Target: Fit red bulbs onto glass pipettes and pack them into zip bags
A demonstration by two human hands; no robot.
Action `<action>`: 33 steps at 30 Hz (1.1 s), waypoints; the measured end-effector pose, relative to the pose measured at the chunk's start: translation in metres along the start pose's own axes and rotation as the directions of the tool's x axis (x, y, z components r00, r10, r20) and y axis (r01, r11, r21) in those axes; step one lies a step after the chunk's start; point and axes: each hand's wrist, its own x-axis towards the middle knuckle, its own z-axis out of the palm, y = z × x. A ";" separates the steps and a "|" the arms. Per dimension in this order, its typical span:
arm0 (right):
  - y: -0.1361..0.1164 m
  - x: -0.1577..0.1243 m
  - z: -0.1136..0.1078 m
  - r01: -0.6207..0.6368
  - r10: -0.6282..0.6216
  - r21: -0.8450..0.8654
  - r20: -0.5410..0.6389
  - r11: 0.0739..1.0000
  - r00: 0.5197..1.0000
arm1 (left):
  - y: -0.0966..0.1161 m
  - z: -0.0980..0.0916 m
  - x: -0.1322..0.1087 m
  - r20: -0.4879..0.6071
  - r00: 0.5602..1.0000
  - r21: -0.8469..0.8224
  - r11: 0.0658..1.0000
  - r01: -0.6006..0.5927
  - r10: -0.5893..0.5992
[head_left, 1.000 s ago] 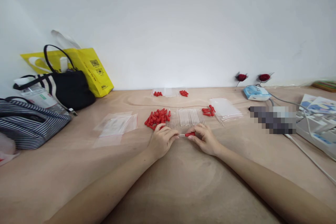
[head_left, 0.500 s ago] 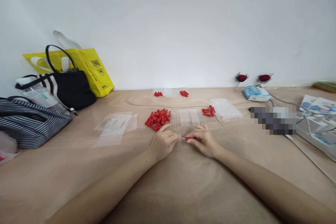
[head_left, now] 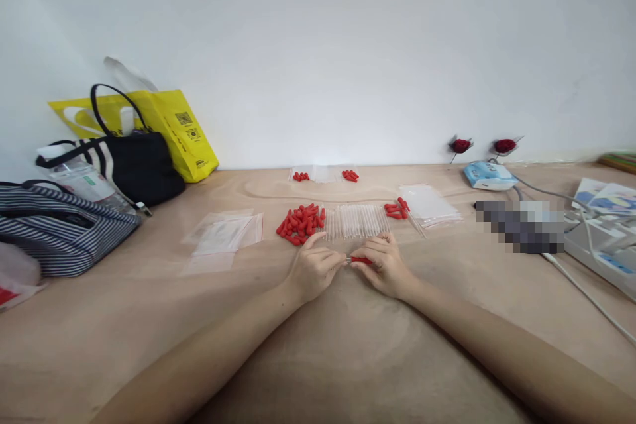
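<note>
My left hand (head_left: pixel 317 270) pinches a thin glass dropper tube (head_left: pixel 348 260) between thumb and forefinger. Facing it, my right hand (head_left: pixel 388 265) is closed on a red rubber bulb (head_left: pixel 361 260), whose open end meets the tube. How far the tube sits inside the bulb is hidden by the fingers. Just beyond my hands lies a row of clear glass tubes (head_left: pixel 358 220). A heap of red bulbs (head_left: pixel 301 222) is at its left end, and a few droppers with red bulbs (head_left: pixel 397 209) lie at its right end.
Clear zip bags lie in a left pile (head_left: pixel 218 242) and a right stack (head_left: pixel 429 204). Bagged red-bulbed droppers (head_left: pixel 326 174) rest by the wall. Striped (head_left: pixel 74 232), black (head_left: pixel 144 169) and yellow bags (head_left: pixel 191 139) stand left. A tissue pack (head_left: pixel 489 175) and power strip (head_left: pixel 603 252) are right.
My hands have come slightly closer together, and less of the glass tube shows between them. The whole view has shifted a little.
</note>
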 end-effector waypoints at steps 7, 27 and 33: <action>0.008 -0.001 -0.003 -0.005 0.005 0.002 -0.093 1.000 0.996 | -0.007 0.000 0.001 0.015 0.999 0.106 0.994 -0.032 0.031; 0.001 0.000 -0.008 0.068 -0.066 -0.025 0.066 0.997 0.996 | -0.008 0.001 -0.001 0.031 0.996 -0.046 0.995 -0.087 0.089; -0.003 0.002 -0.007 0.049 -0.047 -0.027 0.069 0.998 0.996 | -0.006 0.000 -0.001 0.017 0.997 -0.034 0.996 -0.077 0.078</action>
